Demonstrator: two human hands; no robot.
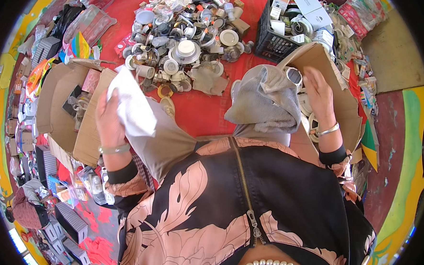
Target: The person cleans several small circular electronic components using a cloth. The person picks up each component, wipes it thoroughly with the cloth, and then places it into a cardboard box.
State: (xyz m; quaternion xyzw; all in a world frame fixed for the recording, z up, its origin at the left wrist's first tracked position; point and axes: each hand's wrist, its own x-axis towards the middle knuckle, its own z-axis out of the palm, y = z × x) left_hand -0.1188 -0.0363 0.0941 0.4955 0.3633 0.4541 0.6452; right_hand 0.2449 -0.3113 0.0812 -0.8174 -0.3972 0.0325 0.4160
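Observation:
My left hand (109, 120) is closed on a flat white sheet or carton (133, 104), tilted in front of my left leg. My right hand (320, 97) is raised beside my right knee, over an open cardboard box. At its fingertips is a small round light fitting (294, 76) with a silvery rim. The hand appears closed on this fitting, though its thumb is hidden. A grey cloth (266, 99) drapes over my right knee, just left of that hand. White round fittings (313, 123) lie in the cardboard box (350, 108) beneath my right hand.
A large heap of round light fittings (185, 49) covers the red floor cloth (198, 115) ahead. Behind the right box stands a black crate (269, 42) with fittings and cartons. Another cardboard box (55, 102) is at my left. A person (28, 204) is at the far left.

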